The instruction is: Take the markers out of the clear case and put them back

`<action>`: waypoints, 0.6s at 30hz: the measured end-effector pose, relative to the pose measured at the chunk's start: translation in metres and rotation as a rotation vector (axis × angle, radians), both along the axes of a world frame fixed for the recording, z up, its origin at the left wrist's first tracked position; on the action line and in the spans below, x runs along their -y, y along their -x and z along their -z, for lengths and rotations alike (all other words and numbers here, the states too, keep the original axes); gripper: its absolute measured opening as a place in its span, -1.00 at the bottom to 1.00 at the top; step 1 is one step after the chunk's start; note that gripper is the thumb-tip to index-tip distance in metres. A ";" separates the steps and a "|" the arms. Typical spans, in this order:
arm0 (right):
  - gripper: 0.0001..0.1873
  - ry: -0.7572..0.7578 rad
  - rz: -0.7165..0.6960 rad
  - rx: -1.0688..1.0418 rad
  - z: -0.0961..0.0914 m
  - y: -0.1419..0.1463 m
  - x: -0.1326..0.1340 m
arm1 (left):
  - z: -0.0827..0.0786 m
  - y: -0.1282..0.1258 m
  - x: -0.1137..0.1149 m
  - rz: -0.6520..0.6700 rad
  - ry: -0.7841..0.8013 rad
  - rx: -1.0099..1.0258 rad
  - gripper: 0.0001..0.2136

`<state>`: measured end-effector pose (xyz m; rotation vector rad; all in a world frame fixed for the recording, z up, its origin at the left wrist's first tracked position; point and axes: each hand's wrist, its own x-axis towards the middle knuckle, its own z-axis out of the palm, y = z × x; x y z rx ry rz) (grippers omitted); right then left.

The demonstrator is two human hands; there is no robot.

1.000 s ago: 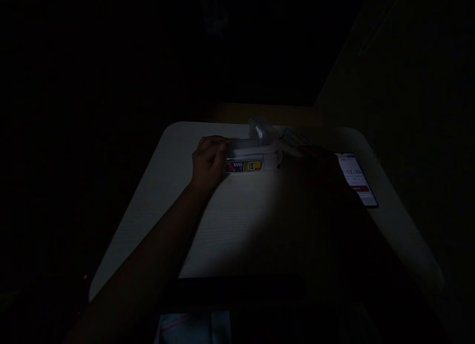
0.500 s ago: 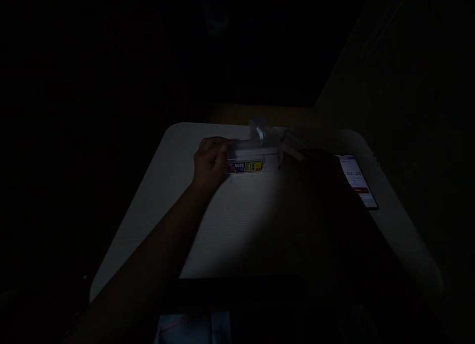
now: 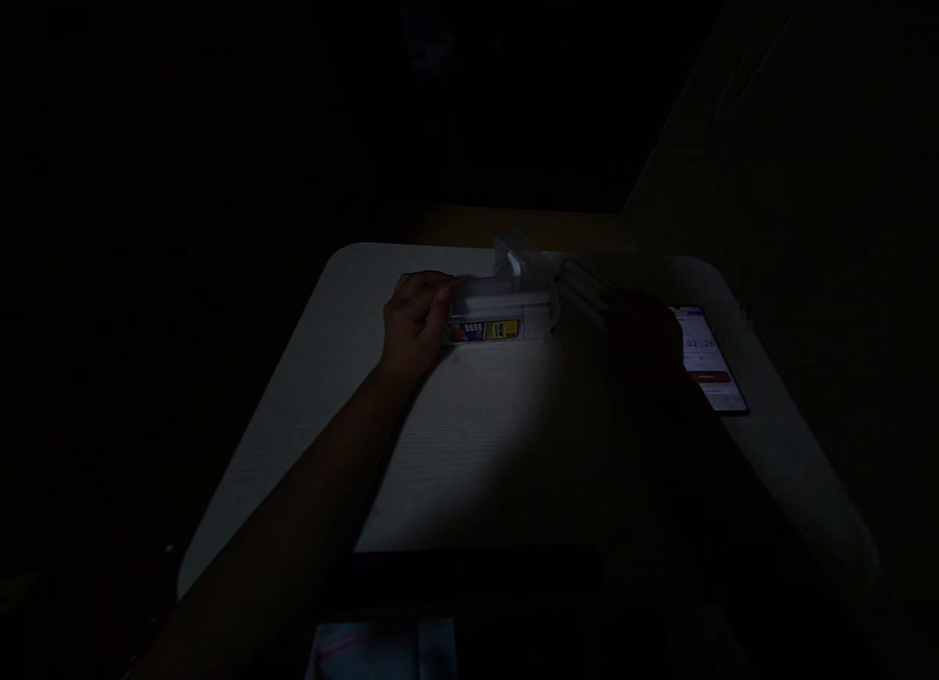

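My left hand (image 3: 417,320) grips the left end of a clear plastic box (image 3: 499,303), which lies on a white table (image 3: 469,445) in dim light. Along its front runs a colourful printed label (image 3: 484,330) in red, yellow and blue. My right hand (image 3: 646,333) is a dark shape in deep shadow to the right of the box, close to a pale, see-through piece (image 3: 583,284). Whether that hand holds anything is hidden by the darkness.
A smartphone (image 3: 708,357) lies at the table's right side, its lit screen showing a timer and a red button. The table has rounded corners. A dark edge (image 3: 462,577) crosses the view below it, above a pale striped cloth (image 3: 381,651).
My right hand's shadowy shape has shifted slightly right, now covering the phone's left edge. The box and my left hand have barely moved, and the timer digits have changed little.
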<state>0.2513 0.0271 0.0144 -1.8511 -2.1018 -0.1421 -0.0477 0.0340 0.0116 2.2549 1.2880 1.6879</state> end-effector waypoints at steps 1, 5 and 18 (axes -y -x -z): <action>-0.55 0.017 0.015 0.013 -0.001 0.004 0.001 | 0.000 0.000 0.000 -0.001 0.002 -0.004 -0.73; -0.58 0.058 0.003 0.062 -0.007 0.016 0.003 | 0.000 -0.001 0.000 0.001 0.006 -0.004 -0.73; -0.61 0.024 -0.098 0.068 -0.007 0.022 0.006 | 0.000 -0.002 0.000 -0.005 0.017 -0.007 -0.71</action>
